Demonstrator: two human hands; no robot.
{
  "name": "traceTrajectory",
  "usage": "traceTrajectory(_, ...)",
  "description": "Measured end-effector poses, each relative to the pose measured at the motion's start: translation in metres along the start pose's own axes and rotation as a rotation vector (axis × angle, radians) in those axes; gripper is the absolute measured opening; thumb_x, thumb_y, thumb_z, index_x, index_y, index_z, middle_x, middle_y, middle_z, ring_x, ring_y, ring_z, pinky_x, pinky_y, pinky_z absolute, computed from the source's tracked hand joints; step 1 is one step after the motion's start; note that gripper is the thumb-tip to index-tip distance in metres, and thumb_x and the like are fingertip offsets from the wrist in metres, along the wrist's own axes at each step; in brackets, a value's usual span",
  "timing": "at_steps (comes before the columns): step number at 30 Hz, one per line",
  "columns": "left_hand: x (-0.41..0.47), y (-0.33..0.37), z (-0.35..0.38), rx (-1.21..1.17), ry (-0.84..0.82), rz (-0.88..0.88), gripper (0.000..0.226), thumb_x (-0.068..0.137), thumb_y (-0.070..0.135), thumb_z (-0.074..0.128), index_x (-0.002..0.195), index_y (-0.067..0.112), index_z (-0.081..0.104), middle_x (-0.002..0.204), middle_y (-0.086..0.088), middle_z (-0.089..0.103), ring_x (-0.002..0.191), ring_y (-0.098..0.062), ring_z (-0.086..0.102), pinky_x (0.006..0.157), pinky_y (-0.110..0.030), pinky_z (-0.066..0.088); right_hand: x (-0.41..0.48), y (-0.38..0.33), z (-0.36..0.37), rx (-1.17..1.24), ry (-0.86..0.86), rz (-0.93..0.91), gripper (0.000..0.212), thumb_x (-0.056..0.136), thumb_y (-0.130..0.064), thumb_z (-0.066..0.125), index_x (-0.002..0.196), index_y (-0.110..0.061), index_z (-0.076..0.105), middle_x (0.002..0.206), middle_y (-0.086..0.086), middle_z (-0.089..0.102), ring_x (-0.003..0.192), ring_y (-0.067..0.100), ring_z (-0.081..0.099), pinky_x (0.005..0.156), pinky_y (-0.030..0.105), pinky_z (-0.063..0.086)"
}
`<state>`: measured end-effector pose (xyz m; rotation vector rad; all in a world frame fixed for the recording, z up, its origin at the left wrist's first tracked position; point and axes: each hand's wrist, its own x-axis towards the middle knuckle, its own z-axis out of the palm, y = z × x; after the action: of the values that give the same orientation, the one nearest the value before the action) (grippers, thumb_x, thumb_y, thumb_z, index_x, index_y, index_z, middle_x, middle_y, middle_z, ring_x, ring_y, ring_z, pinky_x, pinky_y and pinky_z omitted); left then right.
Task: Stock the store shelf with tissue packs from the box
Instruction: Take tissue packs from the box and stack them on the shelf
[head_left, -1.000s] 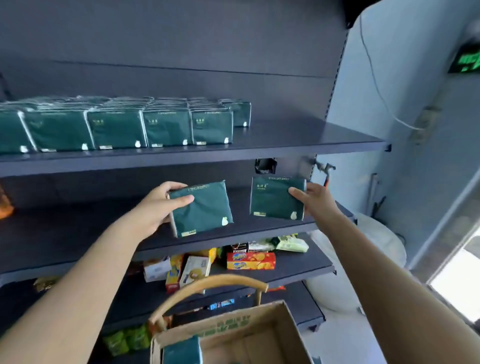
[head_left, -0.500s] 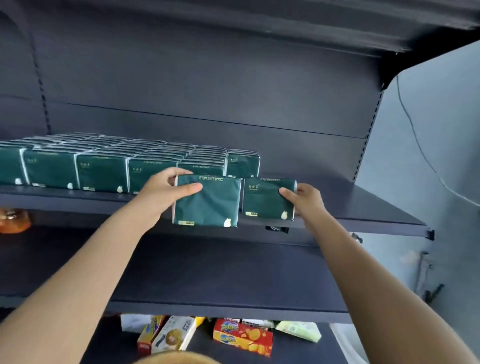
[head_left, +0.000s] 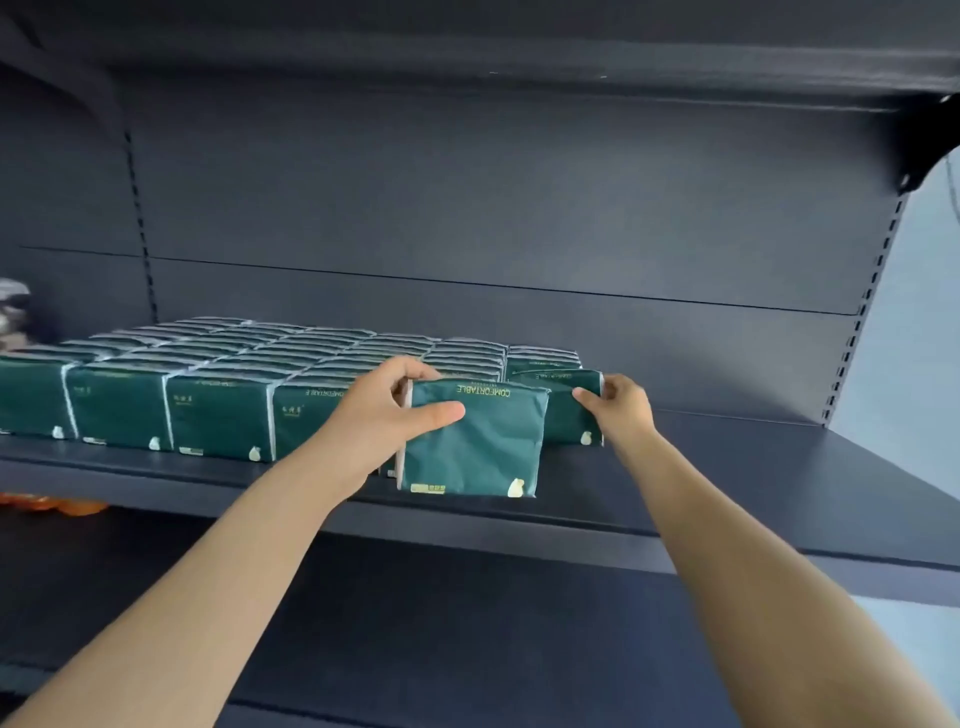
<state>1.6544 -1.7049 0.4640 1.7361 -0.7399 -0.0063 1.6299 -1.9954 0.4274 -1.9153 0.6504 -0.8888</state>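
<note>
**Two hands, two loose packs, four fronts in the stocked block**

Two hands show, the left hand and the right hand, each holding one green tissue pack. The near pack is at the front edge of the shelf, and the far pack is just behind it on the shelf. The stocked block on the shelf's left half shows four pack fronts; those filed behind are too thin to count. One lower shelf board lies under the shelf.
</note>
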Motion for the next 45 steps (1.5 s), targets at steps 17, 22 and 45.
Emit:
traceTrajectory(17, 0.024, -0.032, -0.009, -0.074, -0.068, 0.068, 0.027, 0.075, 0.021, 0.076, 0.093, 0.033, 0.059, 0.097, 0.009, 0.064, 0.079, 0.008, 0.061, 0.057, -0.004, 0.044, 0.045, 0.011, 0.050, -0.237, 0.078, 0.052, 0.033, 0.091, -0.027, 0.061, 0.110, -0.001, 0.054, 0.095, 0.010, 0.059, 0.092, 0.028, 0.056, 0.070, 0.027, 0.034)
traceTrajectory(22, 0.023, -0.035, -0.010, -0.046, -0.079, 0.052, 0.028, 0.072, 0.028, 0.077, 0.093, 0.037, 0.060, 0.103, 0.008, 0.063, 0.098, -0.012, 0.059, 0.082, -0.025, 0.051, 0.038, 0.004, 0.036, -0.359, -0.042, 0.105, 0.033, 0.091, -0.032, 0.058, 0.072, -0.008, 0.048, 0.064, 0.002, 0.049, 0.070, 0.024, 0.051, 0.053, 0.030, 0.033)
traceTrajectory(45, -0.006, -0.020, 0.029, -0.061, -0.067, 0.074, 0.026, 0.075, 0.023, 0.077, 0.093, 0.032, 0.061, 0.103, 0.008, 0.064, 0.099, -0.009, 0.060, 0.085, -0.023, 0.049, -0.144, -0.035, -0.019, 0.406, -0.230, -0.050, 0.031, 0.076, -0.003, 0.075, 0.102, -0.013, 0.062, 0.094, -0.003, 0.072, 0.081, 0.005, 0.070, 0.066, 0.016, 0.054)
